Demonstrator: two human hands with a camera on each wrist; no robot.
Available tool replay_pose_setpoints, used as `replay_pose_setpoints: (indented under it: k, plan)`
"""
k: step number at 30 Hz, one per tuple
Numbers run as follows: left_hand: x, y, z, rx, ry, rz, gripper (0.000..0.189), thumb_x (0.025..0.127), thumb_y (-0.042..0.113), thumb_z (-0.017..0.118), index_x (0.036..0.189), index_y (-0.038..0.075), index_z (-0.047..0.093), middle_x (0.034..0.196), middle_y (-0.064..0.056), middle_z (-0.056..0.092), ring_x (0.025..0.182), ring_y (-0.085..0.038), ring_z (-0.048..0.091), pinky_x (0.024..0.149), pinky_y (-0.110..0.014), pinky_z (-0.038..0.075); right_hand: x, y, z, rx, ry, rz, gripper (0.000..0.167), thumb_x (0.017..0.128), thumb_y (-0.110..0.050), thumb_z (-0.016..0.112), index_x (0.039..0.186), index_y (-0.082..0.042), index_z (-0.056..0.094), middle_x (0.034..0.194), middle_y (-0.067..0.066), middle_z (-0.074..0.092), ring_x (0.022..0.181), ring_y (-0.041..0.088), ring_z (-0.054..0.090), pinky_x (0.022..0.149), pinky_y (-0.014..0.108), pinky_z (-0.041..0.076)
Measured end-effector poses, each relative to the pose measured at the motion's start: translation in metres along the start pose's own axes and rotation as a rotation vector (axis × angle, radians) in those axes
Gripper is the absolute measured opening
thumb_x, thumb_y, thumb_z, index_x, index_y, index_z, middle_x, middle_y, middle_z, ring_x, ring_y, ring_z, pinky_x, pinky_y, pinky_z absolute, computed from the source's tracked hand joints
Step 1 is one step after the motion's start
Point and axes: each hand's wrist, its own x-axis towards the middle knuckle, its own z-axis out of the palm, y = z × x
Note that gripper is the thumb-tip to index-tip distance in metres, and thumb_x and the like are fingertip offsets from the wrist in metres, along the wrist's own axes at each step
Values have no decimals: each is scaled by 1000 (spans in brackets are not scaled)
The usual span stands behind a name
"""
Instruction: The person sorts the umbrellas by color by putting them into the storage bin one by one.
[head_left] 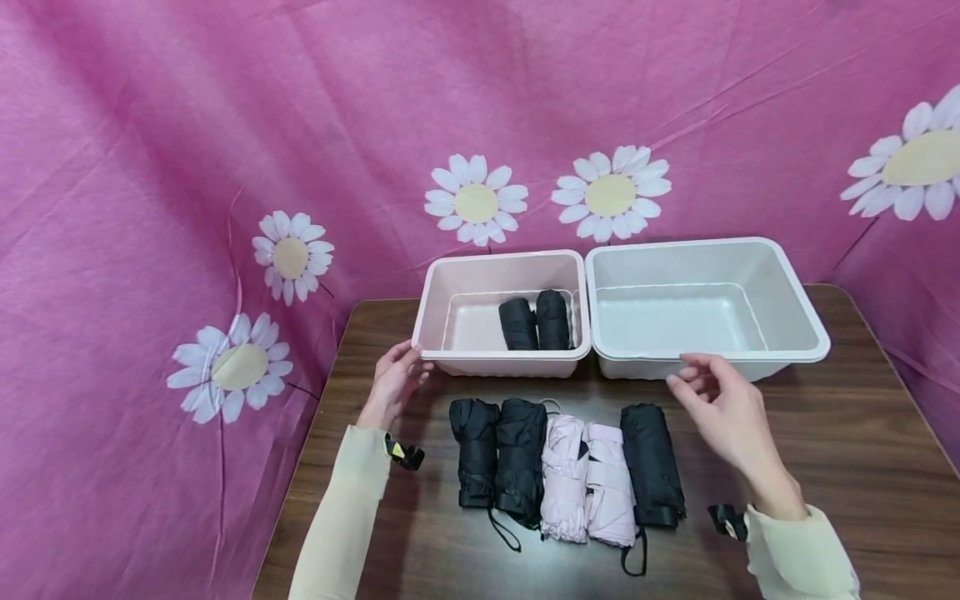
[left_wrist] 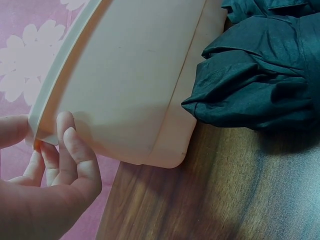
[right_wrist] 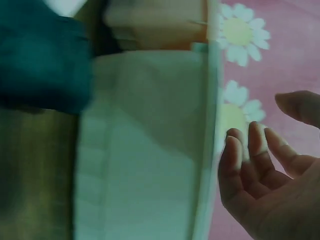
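Note:
My left hand (head_left: 395, 379) pinches the front left corner of the rim of a pink plastic bin (head_left: 510, 366), thumb above and fingers below in the left wrist view. Two folded black umbrellas (head_left: 552, 321) lie side by side inside it. Close to the front rim of a white plastic bin (head_left: 697, 367), my right hand (head_left: 731, 412) hovers with loosely bent fingers and holds nothing. In front of the bins is a row of folded umbrellas: two black ones (head_left: 476, 454) at left, two pale pink ones (head_left: 564, 479) in the middle, and a black one (head_left: 651, 467) at right.
Both bins stand side by side at the back of a brown wooden table (head_left: 847, 450). Behind and to the left hangs a pink cloth (head_left: 360, 125) with white daisies. Black wrist straps (head_left: 405, 452) sit at both sleeves.

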Motion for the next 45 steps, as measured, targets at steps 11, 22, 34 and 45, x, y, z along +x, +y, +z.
replay_pose_setpoints:
  k: [11,22,34,45]
  plan:
    - [-1,-1,0,-14,-4,6,34,97,15,57,128,5,46,84,4,63,64,-8,64,60,-20,51,-36,41,30,-145,-213,27,44,90,-20,67,123,5,53,100,18,61,82,21,58,67,28,45]
    - [0,-1,1,-20,-10,17,35,98,13,55,129,3,45,83,6,62,64,-8,64,60,-20,51,-57,58,42,-190,-329,143,63,89,-33,68,130,8,44,105,21,57,87,25,51,69,33,41]
    - [-2,-1,0,-27,-3,4,30,97,14,57,124,6,47,85,4,62,65,-8,64,60,-20,51,-64,62,48,-189,-465,268,91,87,-44,67,140,16,24,125,43,43,114,52,46,91,64,41]
    - [-2,-1,1,-11,-1,11,34,97,15,57,128,4,46,88,3,62,66,-8,64,60,-20,51,-64,63,53,-202,-519,322,98,85,-47,68,140,17,19,123,45,39,110,55,48,90,63,43]
